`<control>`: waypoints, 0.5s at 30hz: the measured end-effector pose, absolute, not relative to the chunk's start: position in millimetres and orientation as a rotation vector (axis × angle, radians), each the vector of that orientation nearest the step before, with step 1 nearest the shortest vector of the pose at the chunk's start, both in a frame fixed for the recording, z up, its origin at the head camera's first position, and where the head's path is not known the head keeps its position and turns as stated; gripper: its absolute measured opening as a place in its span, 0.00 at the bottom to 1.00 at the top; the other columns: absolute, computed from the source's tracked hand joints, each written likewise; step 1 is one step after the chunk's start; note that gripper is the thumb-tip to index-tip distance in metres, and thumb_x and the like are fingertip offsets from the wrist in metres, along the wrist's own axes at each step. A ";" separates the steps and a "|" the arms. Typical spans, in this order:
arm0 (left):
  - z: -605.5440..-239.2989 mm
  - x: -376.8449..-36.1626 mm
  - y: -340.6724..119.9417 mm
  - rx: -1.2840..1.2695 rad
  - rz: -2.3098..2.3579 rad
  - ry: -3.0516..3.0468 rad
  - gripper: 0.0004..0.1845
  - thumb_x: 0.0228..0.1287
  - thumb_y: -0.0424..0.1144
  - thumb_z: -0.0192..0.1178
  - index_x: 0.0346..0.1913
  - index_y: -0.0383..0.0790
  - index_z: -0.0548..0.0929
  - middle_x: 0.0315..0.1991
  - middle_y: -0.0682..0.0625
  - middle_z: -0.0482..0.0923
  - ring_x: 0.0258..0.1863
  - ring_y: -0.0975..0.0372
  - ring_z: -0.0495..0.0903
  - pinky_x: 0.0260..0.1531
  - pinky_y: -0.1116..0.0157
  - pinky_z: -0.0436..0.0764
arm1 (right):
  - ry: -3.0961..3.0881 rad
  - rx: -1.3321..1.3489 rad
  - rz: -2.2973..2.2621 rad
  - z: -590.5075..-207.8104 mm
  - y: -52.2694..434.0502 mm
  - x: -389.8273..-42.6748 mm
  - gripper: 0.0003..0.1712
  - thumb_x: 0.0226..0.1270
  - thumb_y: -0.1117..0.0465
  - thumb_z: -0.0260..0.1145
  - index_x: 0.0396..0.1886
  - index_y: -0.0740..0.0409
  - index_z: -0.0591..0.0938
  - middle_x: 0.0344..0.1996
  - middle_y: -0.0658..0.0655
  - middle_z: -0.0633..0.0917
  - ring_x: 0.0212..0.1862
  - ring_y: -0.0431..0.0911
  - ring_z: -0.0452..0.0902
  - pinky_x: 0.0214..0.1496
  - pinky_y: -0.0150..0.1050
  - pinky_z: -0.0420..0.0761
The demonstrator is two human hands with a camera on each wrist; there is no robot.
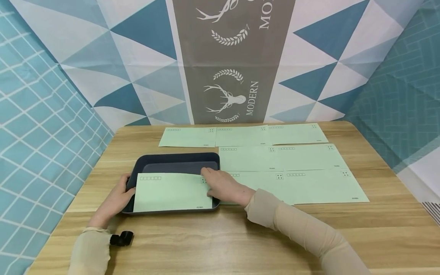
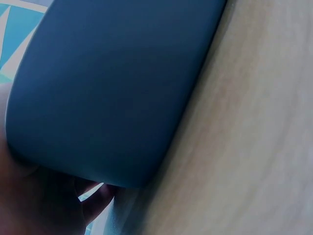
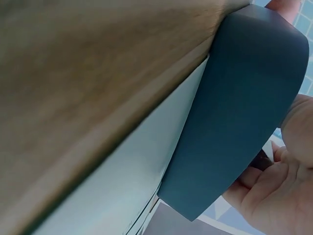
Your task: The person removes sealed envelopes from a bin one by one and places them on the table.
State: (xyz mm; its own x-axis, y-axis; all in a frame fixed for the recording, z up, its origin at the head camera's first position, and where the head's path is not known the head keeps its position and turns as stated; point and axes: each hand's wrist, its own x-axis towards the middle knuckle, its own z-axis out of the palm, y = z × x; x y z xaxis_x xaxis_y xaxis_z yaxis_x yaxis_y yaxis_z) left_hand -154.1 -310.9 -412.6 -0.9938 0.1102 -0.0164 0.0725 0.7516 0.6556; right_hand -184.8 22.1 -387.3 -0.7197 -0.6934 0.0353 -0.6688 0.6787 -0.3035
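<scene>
A dark blue-grey rectangular tray [image 1: 182,157] stands on the wooden table, its outer wall [image 2: 112,98] large in the left wrist view. My left hand [image 1: 115,196] grips its left end, thumb at the rim and fingers round the outside. A pale green envelope [image 1: 172,193], with a row of small boxes at its upper left, lies within the tray's front part and covers much of its floor. At the tray's right end my right hand [image 1: 227,186] pinches the envelope's right edge; the fingertips are partly hidden in the right wrist view.
Several matching envelopes [image 1: 251,158] lie in rows right of and behind the tray, some overlapping; one row runs along the table's back edge. Close to the left sleeve is a small black fitting [image 1: 122,238]. Patterned cloth [image 1: 227,65] hangs behind the table [image 1: 206,244].
</scene>
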 end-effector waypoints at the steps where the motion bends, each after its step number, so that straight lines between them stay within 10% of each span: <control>1: -412.5 -154.2 -311.0 0.150 1.074 2.893 0.26 0.68 0.34 0.42 0.63 0.23 0.51 0.59 0.21 0.55 0.58 0.35 0.59 0.52 0.43 0.61 | 2.797 -1.138 -0.466 -387.1 22.3 -184.6 0.21 0.52 0.63 0.69 0.40 0.56 0.66 0.31 0.49 0.72 0.26 0.41 0.66 0.23 0.29 0.69; 10: -411.5 -154.7 -310.6 0.136 1.078 2.896 0.26 0.68 0.34 0.43 0.63 0.24 0.51 0.59 0.21 0.56 0.58 0.35 0.59 0.53 0.42 0.61 | 2.760 -1.170 -0.598 -382.5 24.3 -180.4 0.19 0.56 0.65 0.66 0.44 0.57 0.68 0.21 0.48 0.72 0.19 0.38 0.63 0.20 0.27 0.66; 15: -411.4 -155.2 -310.3 0.136 1.076 2.897 0.26 0.68 0.35 0.42 0.63 0.23 0.51 0.60 0.21 0.55 0.59 0.34 0.58 0.53 0.42 0.60 | 2.717 -1.157 -0.748 -379.9 25.0 -174.4 0.23 0.59 0.68 0.61 0.55 0.60 0.66 0.37 0.54 0.80 0.26 0.37 0.70 0.29 0.26 0.72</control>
